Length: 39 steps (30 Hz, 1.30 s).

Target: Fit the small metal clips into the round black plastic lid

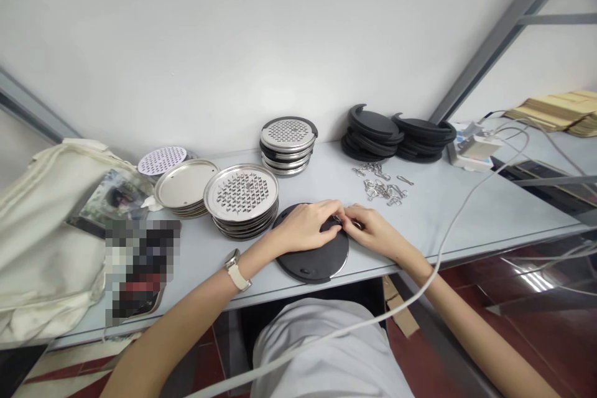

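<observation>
A round black grater holder (310, 266) lies face down near the table's front edge, a thin strip of metal rim showing at its lower right. My left hand (310, 227) rests across it, fingers and thumb closed at its right edge. There my right hand (370, 231) meets it, pinching a small metal clip (358, 224) mostly hidden by the fingers. Loose metal clips (380, 189) are scattered just beyond my right hand. Left of the holder stands a stack of round metal grater plates (241, 194).
Behind are a stack of graters in holders (289, 137) and stacks of black holders (373, 127). Plain metal discs (186, 183), a purplish perforated disc (162, 160), a phone (140, 273) and a white bag (46, 217) are left. A white cable (448, 236) crosses over my right forearm.
</observation>
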{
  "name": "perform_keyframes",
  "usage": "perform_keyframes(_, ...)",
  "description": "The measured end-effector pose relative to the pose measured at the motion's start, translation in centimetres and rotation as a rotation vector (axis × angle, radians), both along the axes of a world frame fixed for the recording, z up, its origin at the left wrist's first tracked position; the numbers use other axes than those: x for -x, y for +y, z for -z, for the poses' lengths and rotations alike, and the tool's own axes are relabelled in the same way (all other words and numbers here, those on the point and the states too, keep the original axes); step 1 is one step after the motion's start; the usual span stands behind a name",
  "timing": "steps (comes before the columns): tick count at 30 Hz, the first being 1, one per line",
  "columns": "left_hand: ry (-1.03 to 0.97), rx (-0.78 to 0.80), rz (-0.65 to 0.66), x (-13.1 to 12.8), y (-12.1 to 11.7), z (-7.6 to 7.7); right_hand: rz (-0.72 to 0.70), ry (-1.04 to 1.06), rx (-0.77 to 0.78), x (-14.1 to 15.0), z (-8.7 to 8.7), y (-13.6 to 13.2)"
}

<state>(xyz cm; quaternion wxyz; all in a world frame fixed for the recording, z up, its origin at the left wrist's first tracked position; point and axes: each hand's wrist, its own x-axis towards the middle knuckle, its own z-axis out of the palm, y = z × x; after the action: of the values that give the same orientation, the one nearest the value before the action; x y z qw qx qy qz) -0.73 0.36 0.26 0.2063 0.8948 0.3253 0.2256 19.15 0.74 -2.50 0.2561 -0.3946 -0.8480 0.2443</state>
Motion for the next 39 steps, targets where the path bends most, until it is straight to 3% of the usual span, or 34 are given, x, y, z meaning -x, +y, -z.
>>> perform_keyframes(39,0.006,-0.003,0.000,-0.05,-0.06,-0.11,0.010,-0.002,-0.011,0.07,-0.01,-0.04)
